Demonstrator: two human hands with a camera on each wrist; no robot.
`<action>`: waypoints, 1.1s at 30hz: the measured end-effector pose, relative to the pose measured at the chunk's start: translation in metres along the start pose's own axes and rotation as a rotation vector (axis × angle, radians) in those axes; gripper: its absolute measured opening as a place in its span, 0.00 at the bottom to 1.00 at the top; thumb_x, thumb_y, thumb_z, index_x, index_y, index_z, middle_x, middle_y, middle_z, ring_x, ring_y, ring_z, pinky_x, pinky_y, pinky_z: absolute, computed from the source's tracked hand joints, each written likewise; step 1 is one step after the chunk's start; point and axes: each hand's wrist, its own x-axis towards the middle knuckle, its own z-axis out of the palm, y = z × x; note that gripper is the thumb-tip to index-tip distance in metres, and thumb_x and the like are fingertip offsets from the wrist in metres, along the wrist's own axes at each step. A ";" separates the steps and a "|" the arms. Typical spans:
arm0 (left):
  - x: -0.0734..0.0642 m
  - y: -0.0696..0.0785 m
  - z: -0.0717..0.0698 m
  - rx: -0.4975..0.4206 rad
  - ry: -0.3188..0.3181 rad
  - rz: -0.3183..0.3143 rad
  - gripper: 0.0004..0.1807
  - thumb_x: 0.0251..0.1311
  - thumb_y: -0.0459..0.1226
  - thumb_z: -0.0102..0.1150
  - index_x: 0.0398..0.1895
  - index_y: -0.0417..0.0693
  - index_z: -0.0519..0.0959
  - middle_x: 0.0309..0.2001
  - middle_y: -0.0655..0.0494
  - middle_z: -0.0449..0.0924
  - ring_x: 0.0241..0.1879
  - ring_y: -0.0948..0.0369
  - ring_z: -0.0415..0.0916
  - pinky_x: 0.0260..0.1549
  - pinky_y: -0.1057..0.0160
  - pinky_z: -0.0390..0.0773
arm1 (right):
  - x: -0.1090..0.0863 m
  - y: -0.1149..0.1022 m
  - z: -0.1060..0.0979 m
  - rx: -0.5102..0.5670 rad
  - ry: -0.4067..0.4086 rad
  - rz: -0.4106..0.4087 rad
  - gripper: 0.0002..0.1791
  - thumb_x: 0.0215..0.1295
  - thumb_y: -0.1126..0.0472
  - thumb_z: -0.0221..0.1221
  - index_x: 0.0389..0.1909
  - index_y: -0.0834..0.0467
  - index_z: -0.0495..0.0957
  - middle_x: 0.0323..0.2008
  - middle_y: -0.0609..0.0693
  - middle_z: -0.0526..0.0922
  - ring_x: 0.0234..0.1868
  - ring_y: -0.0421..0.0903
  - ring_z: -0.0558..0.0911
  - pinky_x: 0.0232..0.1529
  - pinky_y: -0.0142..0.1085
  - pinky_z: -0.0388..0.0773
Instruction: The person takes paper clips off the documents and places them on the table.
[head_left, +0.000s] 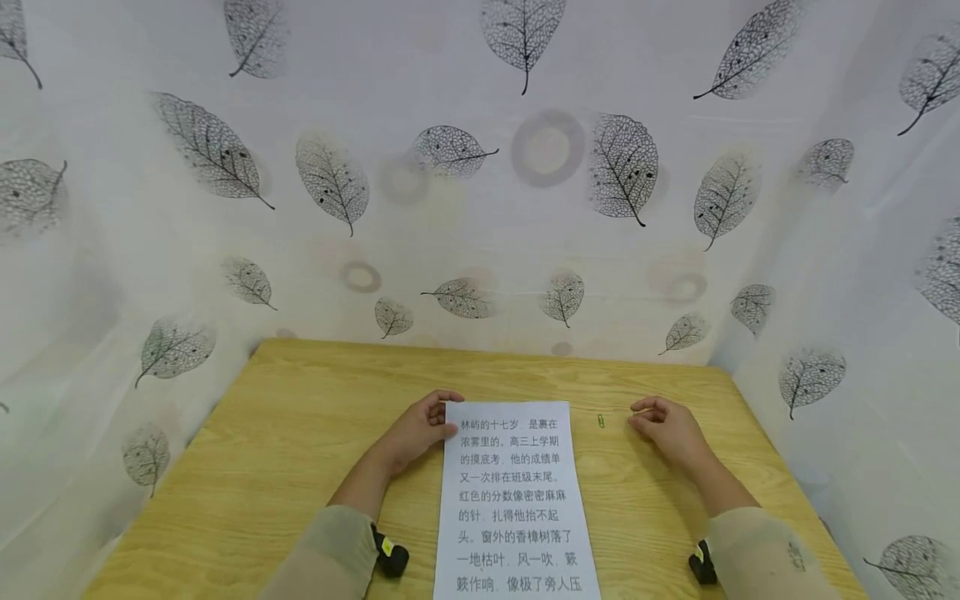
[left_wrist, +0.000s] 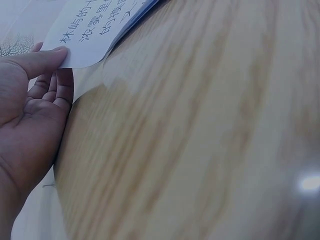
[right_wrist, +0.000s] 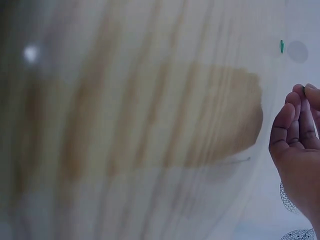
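Observation:
In the head view a stack of printed paper sheets (head_left: 510, 492) lies on the wooden table, covered in large Chinese characters. My left hand (head_left: 420, 429) pinches its upper left corner. The left wrist view shows the thumb (left_wrist: 47, 61) on top of the sheets (left_wrist: 95, 35) and fingers beneath. Right of the paper lies a green paper clip (head_left: 601, 421), also visible in the right wrist view. Beyond it, my right hand (head_left: 671, 433) is held with thumb and fingertips together. The right wrist view shows a tiny dark green thing (right_wrist: 303, 89) pinched there, mostly hidden.
The wood-grained table (head_left: 300, 417) reaches back to a pale curtain (head_left: 465, 225) printed with dark leaves, which also hangs at both sides. A black wrist camera (head_left: 392, 557) is on the left sleeve, another (head_left: 702, 564) on the right.

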 end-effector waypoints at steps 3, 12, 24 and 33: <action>0.000 0.001 0.000 -0.001 0.003 -0.002 0.26 0.74 0.27 0.62 0.71 0.52 0.74 0.60 0.44 0.82 0.53 0.57 0.82 0.53 0.62 0.82 | 0.002 0.005 0.000 -0.018 -0.020 -0.005 0.17 0.77 0.60 0.66 0.59 0.64 0.82 0.42 0.56 0.91 0.35 0.40 0.82 0.35 0.31 0.77; -0.001 0.001 0.000 -0.012 -0.001 -0.007 0.26 0.75 0.27 0.62 0.72 0.50 0.74 0.60 0.44 0.81 0.53 0.57 0.81 0.53 0.62 0.82 | 0.006 0.010 0.006 -0.195 -0.044 -0.061 0.13 0.75 0.58 0.68 0.54 0.59 0.84 0.41 0.52 0.91 0.37 0.42 0.82 0.39 0.35 0.77; 0.000 0.002 0.001 -0.005 0.002 -0.005 0.26 0.74 0.27 0.62 0.72 0.51 0.74 0.60 0.44 0.82 0.54 0.57 0.82 0.54 0.61 0.82 | 0.012 0.008 0.012 -0.335 -0.001 -0.203 0.08 0.73 0.60 0.69 0.48 0.57 0.86 0.38 0.48 0.91 0.41 0.44 0.87 0.45 0.43 0.84; -0.001 0.002 0.002 -0.015 0.005 -0.014 0.27 0.73 0.26 0.62 0.72 0.51 0.74 0.59 0.44 0.81 0.53 0.57 0.81 0.54 0.61 0.82 | 0.016 0.008 0.011 -0.395 0.004 -0.258 0.06 0.71 0.63 0.70 0.46 0.59 0.87 0.38 0.50 0.91 0.40 0.46 0.87 0.44 0.43 0.85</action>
